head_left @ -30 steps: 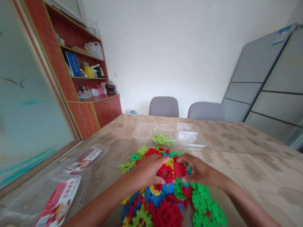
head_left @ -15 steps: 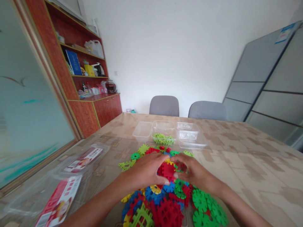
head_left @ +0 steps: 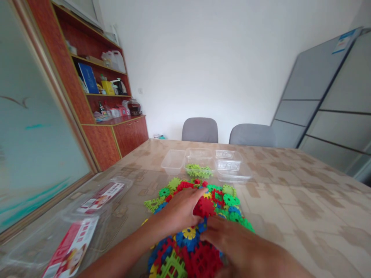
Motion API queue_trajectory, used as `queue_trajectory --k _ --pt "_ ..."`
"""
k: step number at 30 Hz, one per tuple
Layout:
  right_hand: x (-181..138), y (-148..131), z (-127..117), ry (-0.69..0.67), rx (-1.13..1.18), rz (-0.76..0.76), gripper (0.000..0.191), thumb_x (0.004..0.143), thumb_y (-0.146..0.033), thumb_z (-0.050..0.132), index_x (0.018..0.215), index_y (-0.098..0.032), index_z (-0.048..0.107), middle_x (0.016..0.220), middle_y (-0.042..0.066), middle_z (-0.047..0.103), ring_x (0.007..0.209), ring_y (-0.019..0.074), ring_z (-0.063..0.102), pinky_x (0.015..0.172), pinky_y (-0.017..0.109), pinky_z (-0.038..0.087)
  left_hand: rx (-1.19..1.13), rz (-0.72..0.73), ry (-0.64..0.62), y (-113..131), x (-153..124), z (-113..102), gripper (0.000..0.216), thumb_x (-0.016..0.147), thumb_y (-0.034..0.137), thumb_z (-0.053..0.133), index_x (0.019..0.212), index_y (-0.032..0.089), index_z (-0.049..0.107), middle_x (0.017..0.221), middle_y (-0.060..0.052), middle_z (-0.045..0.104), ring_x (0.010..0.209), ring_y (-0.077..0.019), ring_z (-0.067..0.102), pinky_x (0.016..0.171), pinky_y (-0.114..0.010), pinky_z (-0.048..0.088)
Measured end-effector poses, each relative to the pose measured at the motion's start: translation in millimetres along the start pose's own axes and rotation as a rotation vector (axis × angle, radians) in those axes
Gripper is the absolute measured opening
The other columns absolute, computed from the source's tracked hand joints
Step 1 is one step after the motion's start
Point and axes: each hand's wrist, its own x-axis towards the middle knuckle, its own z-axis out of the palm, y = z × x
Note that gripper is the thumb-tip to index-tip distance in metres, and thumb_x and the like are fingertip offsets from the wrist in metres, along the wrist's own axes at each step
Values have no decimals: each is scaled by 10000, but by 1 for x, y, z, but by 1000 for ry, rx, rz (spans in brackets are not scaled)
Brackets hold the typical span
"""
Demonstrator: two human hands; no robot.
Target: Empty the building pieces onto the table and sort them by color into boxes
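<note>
My left hand (head_left: pixel 182 207) reaches over a heap of plastic interlocking pieces, its thumb and fingers curved around a red notched building piece (head_left: pixel 204 207). A yellow notched piece (head_left: pixel 206 195) shows just beyond that red one. My right hand (head_left: pixel 232 239) is lower on the near right of the heap, slightly blurred. Its fingertips touch or hover over a blue piece (head_left: pixel 203 224), and its thumb is apart below. Close by lie a blue wheel with a yellow flower-shaped centre (head_left: pixel 189 233), a red lattice piece (head_left: pixel 204 259) and a lime-green lattice piece (head_left: pixel 173 266).
Beyond the heap stand clear plastic boxes: one (head_left: pixel 173 161) at left, a middle one holding lime-green pieces (head_left: pixel 199 170), and a stack (head_left: pixel 234 177) at right. Clear lids with red labels (head_left: pixel 74 247) lie on the left. Two grey chairs (head_left: pixel 199 129) stand behind the table.
My right hand has left the red piece and moved down toward the near side of the heap. My left hand stays around the red piece. The view has shifted slightly.
</note>
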Motion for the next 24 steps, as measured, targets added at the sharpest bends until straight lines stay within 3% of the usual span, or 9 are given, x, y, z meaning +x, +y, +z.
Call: queue_trajectory --k 3,7,10,13,15,18,21,24 --pt "3 -4 14 7 -60 13 573 618 -316 832 1139 -141 669 1145 166 649 1026 345 603 904 410 498 -49 -53 -1 0 0 -9 826 690 217 701 1439 227 353 1421 -93 471 1281 -274 445 1069 -390 354" --pt "6 -2 21 46 -41 -16 613 595 -294 847 1153 -122 662 1189 177 635 1048 351 593 950 416 474 -54 -30 -25 -3 0 -5 812 681 223 722 1421 231 389 1404 -89 492 1267 -275 459 1064 -373 354" --pt "5 1 11 28 27 -31 571 597 -321 839 1118 -154 674 1174 147 641 1038 338 590 929 414 473 -29 4 -30 -5 1 1 792 679 236 738 1404 233 418 1373 -96 522 1254 -288 470 1044 -376 370" --pt "-2 8 -14 -25 190 5 497 647 -397 802 1092 -219 672 1063 78 662 931 270 607 787 348 504 -46 -7 -41 -6 1 -1 824 672 268 755 1415 237 401 1378 -99 517 1261 -299 459 1047 -391 363" --pt "-7 20 -35 -76 303 71 485 657 -433 794 1077 -225 669 951 52 663 816 225 599 674 304 489 -72 -15 -50 -7 0 -7 822 677 296 754 1417 243 399 1394 -98 501 1267 -298 454 1052 -394 356" --pt "-10 52 -54 -74 504 84 470 688 -450 772 1089 -237 651 893 20 642 778 181 564 664 275 449 -111 -3 -78 -10 -2 -16 788 688 323 743 1403 255 419 1391 -82 506 1261 -287 465 1045 -375 362" --pt "-5 90 -50 99 666 143 443 782 -512 664 1082 -191 609 889 32 617 770 171 553 675 289 439 -123 -6 -99 -13 -3 -22 757 686 338 739 1381 264 447 1360 -68 537 1237 -281 486 1025 -367 380" --pt "0 117 -36 202 588 234 428 784 -545 650 976 -164 618 834 32 605 755 178 541 685 310 427 -108 -27 -82 -13 -3 -24 736 704 330 716 1384 259 443 1376 -74 523 1248 -281 475 1032 -376 371"
